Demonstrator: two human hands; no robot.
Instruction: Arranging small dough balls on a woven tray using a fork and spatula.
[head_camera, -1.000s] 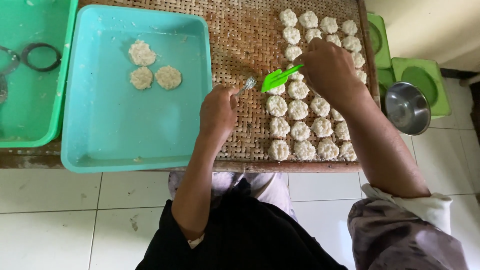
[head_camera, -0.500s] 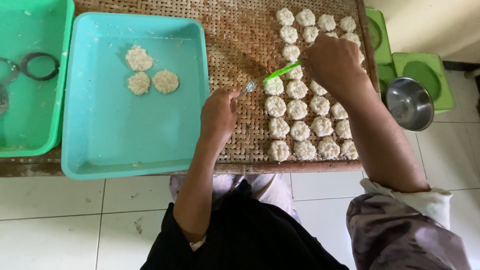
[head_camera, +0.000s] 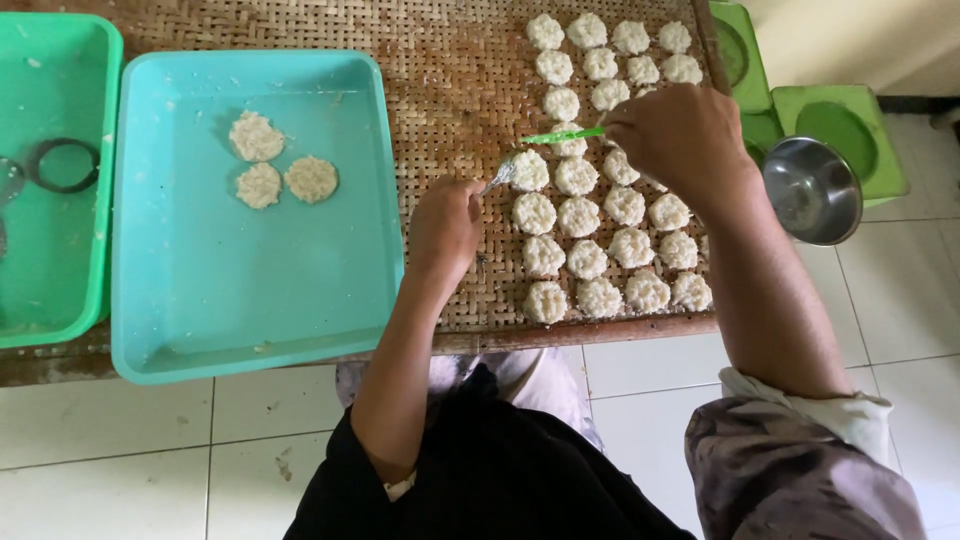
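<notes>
My left hand (head_camera: 445, 230) grips a small metal spoon (head_camera: 498, 177), its tip touching a round white patty (head_camera: 530, 170) at the left edge of the rows. Just right of it, my right hand (head_camera: 680, 135) holds a thin green spatula (head_camera: 560, 136) that points left over the patties. Several of these patties (head_camera: 600, 215) lie in rows on a woven bamboo mat (head_camera: 460, 90). To the left, a teal tray (head_camera: 390, 200) holds three flat patties (head_camera: 270, 165).
A green tray (head_camera: 90, 200) at the far left holds a black ring (head_camera: 62, 165). A steel bowl (head_camera: 810, 190) and green plastic stools (head_camera: 845, 125) stand at the right on the white tiled floor (head_camera: 150, 450). The table's front edge (head_camera: 600, 335) runs just below the patties.
The green spatula has turned from showing its broad blade to lying edge-on and level. My right hand shifted slightly up over the rows. My left hand stays with the spoon.
</notes>
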